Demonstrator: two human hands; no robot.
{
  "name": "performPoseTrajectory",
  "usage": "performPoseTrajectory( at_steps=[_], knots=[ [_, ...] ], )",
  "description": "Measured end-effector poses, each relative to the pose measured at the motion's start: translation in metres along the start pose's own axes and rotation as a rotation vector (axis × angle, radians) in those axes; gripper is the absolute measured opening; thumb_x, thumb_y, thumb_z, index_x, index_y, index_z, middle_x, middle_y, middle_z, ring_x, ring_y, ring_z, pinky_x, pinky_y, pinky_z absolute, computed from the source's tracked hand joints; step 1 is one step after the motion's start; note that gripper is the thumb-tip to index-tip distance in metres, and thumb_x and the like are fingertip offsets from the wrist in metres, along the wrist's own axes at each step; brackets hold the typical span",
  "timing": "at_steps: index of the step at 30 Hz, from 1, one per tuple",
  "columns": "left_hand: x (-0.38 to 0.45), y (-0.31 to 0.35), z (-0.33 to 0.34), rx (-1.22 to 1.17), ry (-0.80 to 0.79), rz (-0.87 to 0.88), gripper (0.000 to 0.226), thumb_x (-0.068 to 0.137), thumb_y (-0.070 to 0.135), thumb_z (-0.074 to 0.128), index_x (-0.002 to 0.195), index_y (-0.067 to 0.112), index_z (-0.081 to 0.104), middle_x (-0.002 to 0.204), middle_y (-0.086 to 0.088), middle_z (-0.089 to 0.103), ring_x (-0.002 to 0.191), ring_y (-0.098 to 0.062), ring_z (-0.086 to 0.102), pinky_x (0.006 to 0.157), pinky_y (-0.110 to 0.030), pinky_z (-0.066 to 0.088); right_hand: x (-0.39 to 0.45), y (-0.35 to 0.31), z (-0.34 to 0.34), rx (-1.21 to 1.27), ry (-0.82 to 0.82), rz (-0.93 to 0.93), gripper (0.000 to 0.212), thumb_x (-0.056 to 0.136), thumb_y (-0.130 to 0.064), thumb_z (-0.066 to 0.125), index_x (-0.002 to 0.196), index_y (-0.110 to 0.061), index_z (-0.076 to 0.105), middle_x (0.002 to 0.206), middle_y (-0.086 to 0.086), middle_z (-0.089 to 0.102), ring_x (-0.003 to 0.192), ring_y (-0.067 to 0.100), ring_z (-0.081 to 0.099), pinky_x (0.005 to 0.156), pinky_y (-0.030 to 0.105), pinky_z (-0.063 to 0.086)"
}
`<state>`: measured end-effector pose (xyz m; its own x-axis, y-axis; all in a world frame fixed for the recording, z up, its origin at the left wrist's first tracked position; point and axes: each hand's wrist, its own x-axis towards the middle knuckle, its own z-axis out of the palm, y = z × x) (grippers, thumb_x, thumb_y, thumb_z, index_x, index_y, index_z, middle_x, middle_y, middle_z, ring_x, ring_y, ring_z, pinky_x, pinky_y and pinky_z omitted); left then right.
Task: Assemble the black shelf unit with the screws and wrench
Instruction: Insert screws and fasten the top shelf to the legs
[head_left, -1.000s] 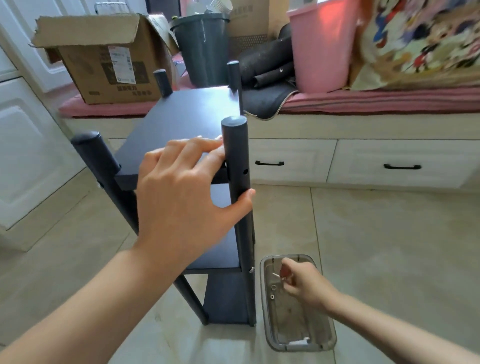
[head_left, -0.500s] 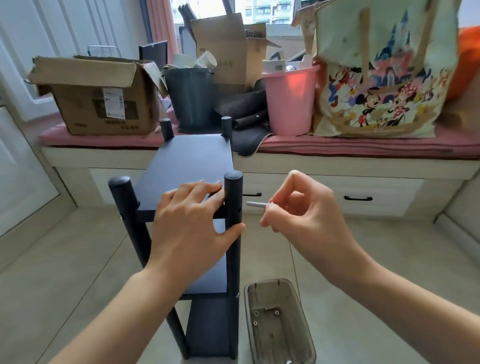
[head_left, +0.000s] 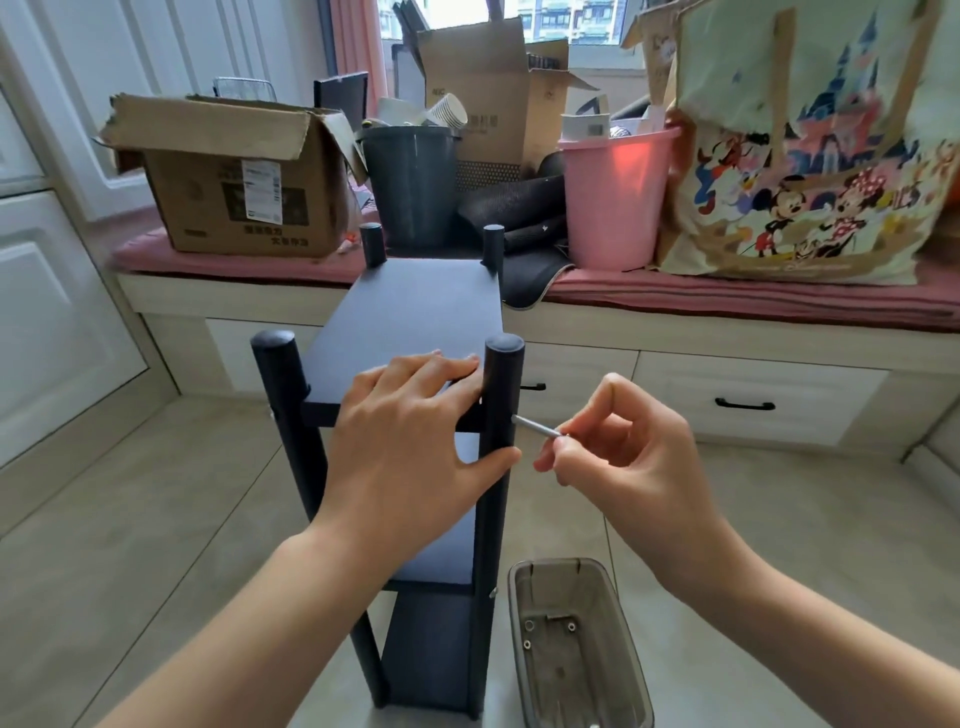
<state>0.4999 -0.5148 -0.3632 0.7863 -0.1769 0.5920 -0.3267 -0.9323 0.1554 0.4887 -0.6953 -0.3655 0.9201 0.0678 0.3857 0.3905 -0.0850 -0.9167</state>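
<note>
The black shelf unit stands upright on the floor, with round posts at its corners. My left hand lies on the front edge of the top shelf, fingers on the board and thumb against the near right post. My right hand pinches a long silver screw whose tip touches the side of that post at the level of the top shelf. A clear plastic tray with small metal parts sits on the floor to the right of the unit's base.
Behind the unit runs a window bench with drawers, loaded with a cardboard box, a dark bin, a pink bucket and a printed tote bag. White cabinet doors stand at the left.
My right hand came up from the tray with a screw and moved left until the tip reached the near right post. My left hand stayed on the shelf and post.
</note>
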Motion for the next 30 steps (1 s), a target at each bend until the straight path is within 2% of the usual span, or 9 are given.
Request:
performPoseTrajectory(
  at_steps=[2,4,7,10,14,19,22,25,30],
  knots=[
    [-0.0004,0.0005,-0.001,-0.002,-0.015,-0.006,0.059,0.071,0.055,0.082,0.12,0.023,0.072,0.124,0.003,0.07,0.124,-0.028,0.059,0.102,-0.048,0.041,0.0007,0.0011,-0.0012,-0.006,-0.01,0.016,0.012,0.073,-0.01,0.062,0.075,-0.003,0.052,0.069,0.014,0.07,0.061,0.033,0.058,0.06,0.032,0.048],
    [-0.0007,0.0007,-0.0019,-0.004,-0.03,-0.013,0.06,0.072,0.055,0.081,0.122,0.023,0.071,0.126,0.003,0.069,0.126,-0.027,0.058,0.104,-0.048,0.04,0.0008,0.0018,-0.0023,-0.004,-0.015,0.03,0.012,0.075,-0.009,0.062,0.077,-0.002,0.053,0.07,0.01,0.072,0.061,0.019,0.061,0.061,0.029,0.049],
    [-0.0008,0.001,-0.0028,-0.011,-0.044,-0.024,0.063,0.072,0.056,0.081,0.125,0.023,0.069,0.129,0.004,0.068,0.129,-0.027,0.056,0.106,-0.048,0.039,0.0004,0.0025,-0.0034,0.008,-0.029,0.033,0.012,0.081,-0.001,0.065,0.078,-0.001,0.053,0.071,0.009,0.073,0.063,0.012,0.066,0.061,0.023,0.052],
    [-0.0009,0.0007,-0.0029,-0.014,-0.047,-0.026,0.065,0.071,0.055,0.083,0.126,0.023,0.069,0.131,0.004,0.067,0.13,-0.026,0.056,0.107,-0.047,0.038,-0.0007,0.0019,-0.0026,0.002,-0.04,0.013,0.015,0.084,0.009,0.063,0.078,-0.001,0.053,0.071,0.01,0.073,0.062,0.011,0.067,0.058,0.017,0.05],
    [-0.0012,-0.0008,-0.0021,-0.013,-0.043,-0.016,0.065,0.07,0.054,0.083,0.125,0.022,0.07,0.13,0.003,0.068,0.129,-0.027,0.057,0.106,-0.048,0.04,-0.0002,0.0011,-0.0028,-0.015,-0.033,-0.016,0.017,0.081,0.008,0.065,0.076,-0.003,0.053,0.07,0.014,0.071,0.059,0.009,0.064,0.057,0.012,0.045],
    [-0.0005,-0.0016,-0.0022,-0.019,-0.044,-0.02,0.065,0.071,0.056,0.081,0.126,0.024,0.069,0.13,0.004,0.067,0.129,-0.026,0.056,0.106,-0.046,0.039,-0.002,0.0012,-0.0021,-0.077,-0.033,-0.031,0.016,0.076,-0.008,0.069,0.073,-0.013,0.054,0.07,0.013,0.069,0.068,0.021,0.069,0.065,0.019,0.051],
    [0.0,-0.0018,-0.0016,-0.022,-0.04,-0.016,0.064,0.071,0.056,0.081,0.125,0.024,0.07,0.13,0.003,0.067,0.129,-0.026,0.056,0.106,-0.046,0.039,-0.0005,0.001,-0.0032,-0.048,-0.014,0.006,0.016,0.076,-0.006,0.069,0.072,-0.011,0.054,0.069,0.012,0.07,0.061,0.018,0.062,0.058,0.024,0.047],
    [0.0,-0.0023,-0.0003,-0.025,-0.026,-0.011,0.064,0.071,0.056,0.081,0.124,0.024,0.07,0.13,0.003,0.067,0.128,-0.027,0.057,0.105,-0.047,0.039,-0.0007,-0.0001,-0.004,-0.066,-0.019,0.001,0.02,0.081,0.002,0.069,0.074,-0.01,0.054,0.07,0.011,0.071,0.06,0.018,0.061,0.059,0.029,0.049],
    [-0.0007,-0.0023,0.0007,-0.018,0.004,0.011,0.066,0.073,0.066,0.07,0.122,0.023,0.071,0.128,0.003,0.068,0.127,-0.027,0.058,0.104,-0.047,0.041,-0.0033,-0.001,0.0037,-0.271,-0.039,-0.112,0.02,0.077,-0.001,0.077,0.076,-0.012,0.059,0.074,0.001,0.07,0.074,0.018,0.072,0.075,0.025,0.058]
  ],
)
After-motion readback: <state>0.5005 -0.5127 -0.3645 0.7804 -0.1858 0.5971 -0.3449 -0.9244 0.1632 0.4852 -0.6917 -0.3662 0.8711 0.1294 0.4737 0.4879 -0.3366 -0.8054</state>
